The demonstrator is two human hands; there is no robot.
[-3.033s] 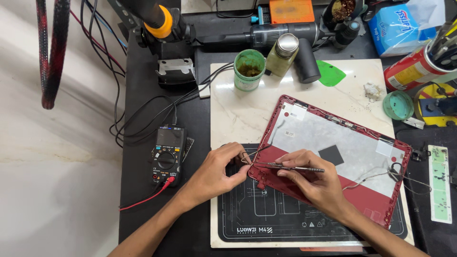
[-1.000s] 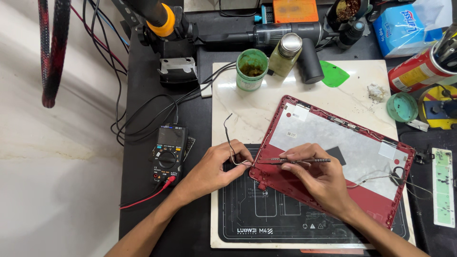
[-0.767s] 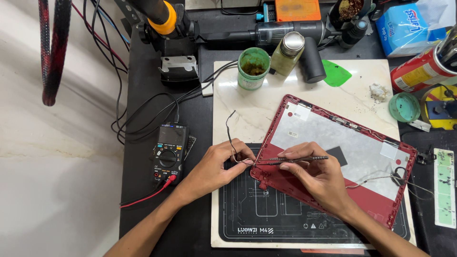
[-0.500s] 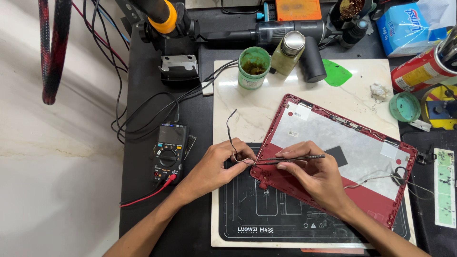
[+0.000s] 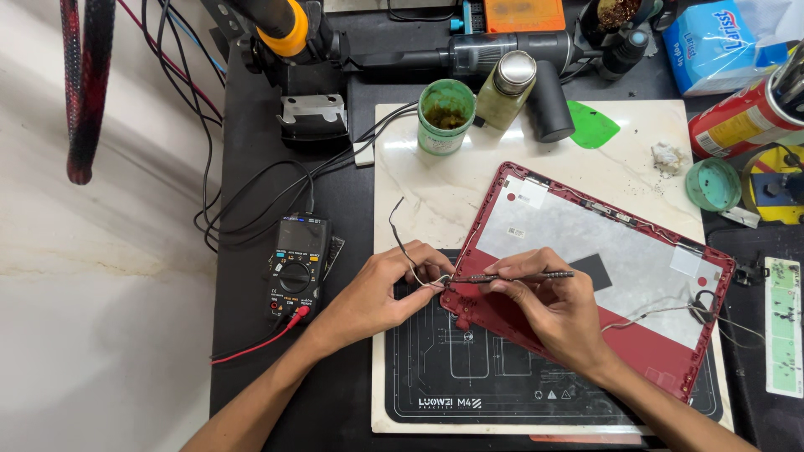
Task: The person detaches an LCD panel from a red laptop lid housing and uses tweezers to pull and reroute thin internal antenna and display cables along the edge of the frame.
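Observation:
A red laptop lid cover point(image 5: 662, 335) with a grey inner panel lies tilted on a black work mat point(image 5: 469, 385). My left hand point(image 5: 381, 293) pinches a thin dark cable point(image 5: 395, 226) at the cover's lower left corner; the cable's free end curls up over the marble slab. My right hand point(image 5: 548, 305) holds a slim metal tool point(image 5: 519, 275) flat, like a pen, its tip pointing left at that same corner where the cable comes out. The two hands almost touch there.
A black multimeter point(image 5: 296, 268) with a red lead sits left of the mat. At the back stand a green jar point(image 5: 446, 115), a metal-capped bottle point(image 5: 506, 90), a green pick point(image 5: 593, 125) and a soldering stand point(image 5: 310, 109). At right are a teal lid point(image 5: 713, 184), a red can point(image 5: 741, 121) and a green circuit strip point(image 5: 785, 326).
Since three seconds ago the cable's free end has lifted up and away from the cover's corner. Both hands stay at the corner with only small shifts.

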